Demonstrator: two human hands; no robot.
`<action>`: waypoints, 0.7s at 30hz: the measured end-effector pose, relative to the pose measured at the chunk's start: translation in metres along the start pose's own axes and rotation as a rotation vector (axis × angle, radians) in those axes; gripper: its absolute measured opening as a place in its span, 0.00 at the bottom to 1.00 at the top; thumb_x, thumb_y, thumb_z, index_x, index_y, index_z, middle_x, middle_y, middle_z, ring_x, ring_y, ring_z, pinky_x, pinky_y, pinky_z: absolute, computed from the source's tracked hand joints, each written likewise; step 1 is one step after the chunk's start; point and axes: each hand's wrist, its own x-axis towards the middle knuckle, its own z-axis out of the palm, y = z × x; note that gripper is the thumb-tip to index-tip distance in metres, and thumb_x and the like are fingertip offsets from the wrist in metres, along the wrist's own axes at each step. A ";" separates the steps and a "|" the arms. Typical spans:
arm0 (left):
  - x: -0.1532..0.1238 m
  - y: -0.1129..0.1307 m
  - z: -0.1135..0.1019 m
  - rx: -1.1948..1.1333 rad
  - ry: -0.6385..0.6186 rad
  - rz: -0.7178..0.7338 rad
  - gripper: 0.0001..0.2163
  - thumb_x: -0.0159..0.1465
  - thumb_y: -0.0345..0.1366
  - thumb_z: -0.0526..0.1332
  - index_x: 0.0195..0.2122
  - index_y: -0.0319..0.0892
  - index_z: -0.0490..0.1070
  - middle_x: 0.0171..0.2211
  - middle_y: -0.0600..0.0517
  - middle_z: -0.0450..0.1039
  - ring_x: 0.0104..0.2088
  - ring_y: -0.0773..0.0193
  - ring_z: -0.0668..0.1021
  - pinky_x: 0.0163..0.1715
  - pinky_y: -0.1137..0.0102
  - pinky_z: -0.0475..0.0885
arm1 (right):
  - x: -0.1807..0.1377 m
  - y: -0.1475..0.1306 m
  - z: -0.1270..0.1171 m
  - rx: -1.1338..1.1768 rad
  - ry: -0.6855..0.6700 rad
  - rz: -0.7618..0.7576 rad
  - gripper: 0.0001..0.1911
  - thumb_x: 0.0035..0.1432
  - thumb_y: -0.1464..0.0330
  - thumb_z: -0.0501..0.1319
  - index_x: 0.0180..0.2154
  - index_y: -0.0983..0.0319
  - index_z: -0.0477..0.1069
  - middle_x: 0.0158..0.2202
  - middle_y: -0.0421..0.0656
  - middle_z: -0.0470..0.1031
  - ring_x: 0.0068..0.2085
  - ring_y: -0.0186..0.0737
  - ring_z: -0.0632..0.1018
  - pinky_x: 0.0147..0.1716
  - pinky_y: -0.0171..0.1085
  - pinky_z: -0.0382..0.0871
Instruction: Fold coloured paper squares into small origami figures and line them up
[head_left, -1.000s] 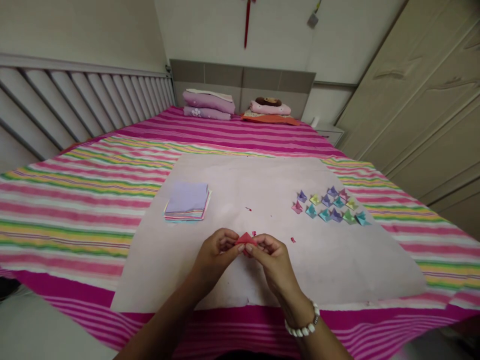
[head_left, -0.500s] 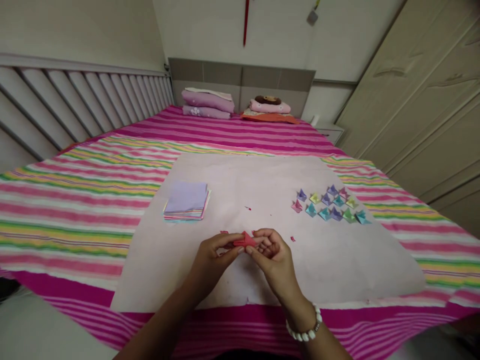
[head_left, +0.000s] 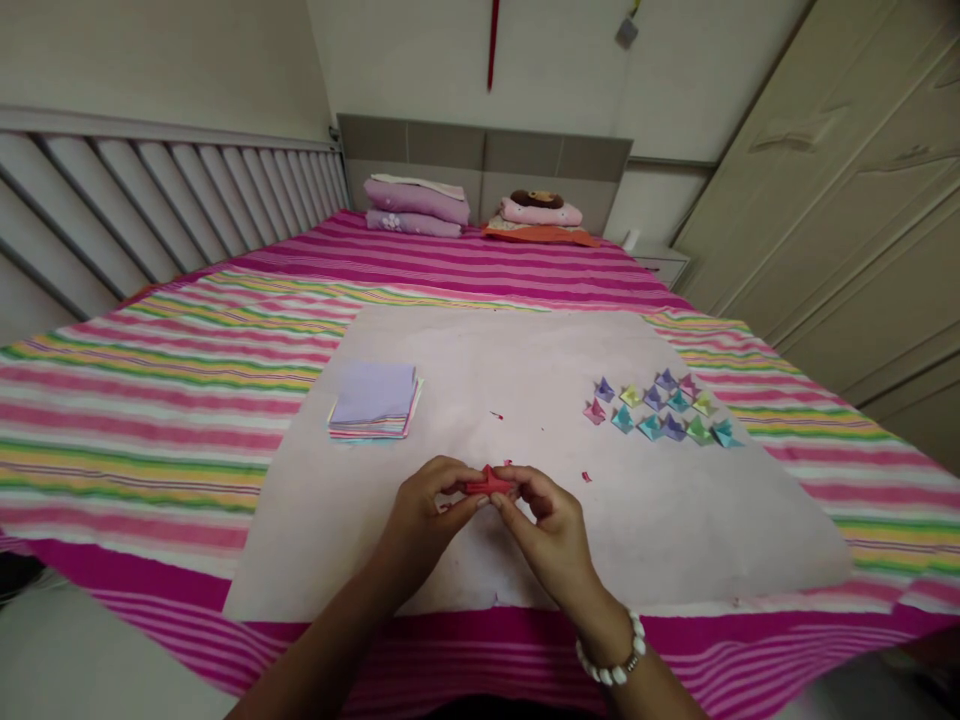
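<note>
A small red folded paper boat [head_left: 489, 482] is held between both hands above the pale sheet [head_left: 480, 370]. My left hand [head_left: 431, 505] pinches its left end with thumb and fingers. At the other end, the thumb and index finger of my right hand [head_left: 551, 515] grip the boat, a white bead bracelet on that wrist. The two thumbs nearly meet at its lower edge. Small red paper scraps [head_left: 586, 477] lie near the hands, some partly hidden behind the fingers.
To the left sits a stack of coloured paper squares [head_left: 375, 395], lilac on top. Several small folded paper boats [head_left: 652, 400] in purple, yellow, teal and pink stand in rows at the right. Folded bedding [head_left: 416, 205] rests by the headboard [head_left: 480, 150]. A white railing runs along the left.
My right index finger has moved down and in onto the red boat, where the right fingers were more raised before. The boat sits slightly flatter in the hands.
</note>
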 end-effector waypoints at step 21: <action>-0.003 0.002 -0.001 -0.051 -0.023 -0.088 0.09 0.56 0.33 0.66 0.38 0.45 0.80 0.36 0.50 0.80 0.40 0.59 0.79 0.41 0.65 0.74 | 0.000 0.000 0.000 -0.093 -0.044 -0.159 0.10 0.56 0.72 0.64 0.41 0.55 0.78 0.34 0.42 0.78 0.33 0.40 0.76 0.36 0.40 0.72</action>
